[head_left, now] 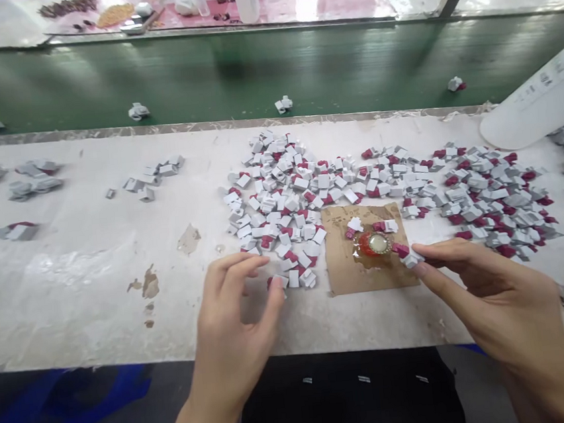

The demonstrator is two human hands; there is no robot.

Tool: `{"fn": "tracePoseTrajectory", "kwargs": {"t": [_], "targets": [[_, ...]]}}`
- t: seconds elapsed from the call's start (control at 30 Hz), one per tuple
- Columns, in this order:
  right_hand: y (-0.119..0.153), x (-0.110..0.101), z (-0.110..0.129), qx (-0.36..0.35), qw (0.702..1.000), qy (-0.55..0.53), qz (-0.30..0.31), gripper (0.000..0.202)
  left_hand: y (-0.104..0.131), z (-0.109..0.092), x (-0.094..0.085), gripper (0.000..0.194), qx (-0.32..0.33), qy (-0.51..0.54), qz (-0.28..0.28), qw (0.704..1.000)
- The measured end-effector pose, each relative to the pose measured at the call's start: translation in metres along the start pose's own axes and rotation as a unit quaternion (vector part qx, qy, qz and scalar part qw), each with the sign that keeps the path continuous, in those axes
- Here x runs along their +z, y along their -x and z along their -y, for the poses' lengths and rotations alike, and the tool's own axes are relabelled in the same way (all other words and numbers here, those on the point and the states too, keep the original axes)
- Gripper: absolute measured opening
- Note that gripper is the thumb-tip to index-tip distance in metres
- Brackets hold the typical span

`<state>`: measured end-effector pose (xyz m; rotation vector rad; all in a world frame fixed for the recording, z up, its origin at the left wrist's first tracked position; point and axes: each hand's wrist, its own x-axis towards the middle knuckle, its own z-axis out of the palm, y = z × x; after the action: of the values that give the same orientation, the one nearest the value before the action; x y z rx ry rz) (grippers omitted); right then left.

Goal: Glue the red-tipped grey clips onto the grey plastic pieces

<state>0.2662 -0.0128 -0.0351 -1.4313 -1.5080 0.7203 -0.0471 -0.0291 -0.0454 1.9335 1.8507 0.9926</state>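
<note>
Between the thumb and forefinger of my right hand (504, 296) is a small grey-and-maroon plastic part (410, 257), its maroon end pointing left over a piece of cardboard (343, 275). On that cardboard sits a small round dish (377, 243) amid a wet, orange-red patch. Two more grey-and-maroon parts lie by the dish. My left hand (239, 315) is at the near edge of a large pile of such parts (281, 198), thumb and fingers apart. Its fingertips are close to a part at the pile's lower end; whether they touch it I cannot tell.
A second pile of parts (495, 197) lies to the right, near a leaning white cylinder (535, 94). Grey parts (156, 174) are scattered on the left of the table. Beyond the table runs a green conveyor belt (189, 74) with several spaced parts on it.
</note>
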Motion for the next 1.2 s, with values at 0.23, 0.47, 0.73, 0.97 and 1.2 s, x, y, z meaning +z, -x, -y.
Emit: {"fn": "tracePoseTrajectory", "kwargs": {"t": [0.23, 0.47, 0.73, 0.97, 1.2], "targets": [[-0.001, 0.006, -0.002, 0.007, 1.000, 0.029, 0.008, 0.018, -0.028, 0.023, -0.012, 0.016, -0.017, -0.061, -0.053, 0.997], [-0.001, 0.005, -0.006, -0.010, 0.998, 0.063, 0.007, 0.012, -0.107, 0.078, -0.044, 0.040, -0.227, -0.150, -0.083, 0.959], [-0.001, 0.007, -0.010, -0.008, 0.998, 0.059, 0.009, 0.012, -0.146, 0.090, -0.060, 0.017, -0.281, -0.177, -0.074, 0.940], [-0.008, 0.011, 0.002, -0.005, 0.999, 0.022, 0.025, 0.016, -0.128, 0.070, -0.056, 0.032, -0.297, -0.150, -0.012, 0.943], [-0.009, 0.013, 0.003, -0.006, 0.999, 0.023, 0.023, 0.015, -0.107, 0.066, -0.062, 0.039, -0.289, -0.151, 0.022, 0.945]]}}
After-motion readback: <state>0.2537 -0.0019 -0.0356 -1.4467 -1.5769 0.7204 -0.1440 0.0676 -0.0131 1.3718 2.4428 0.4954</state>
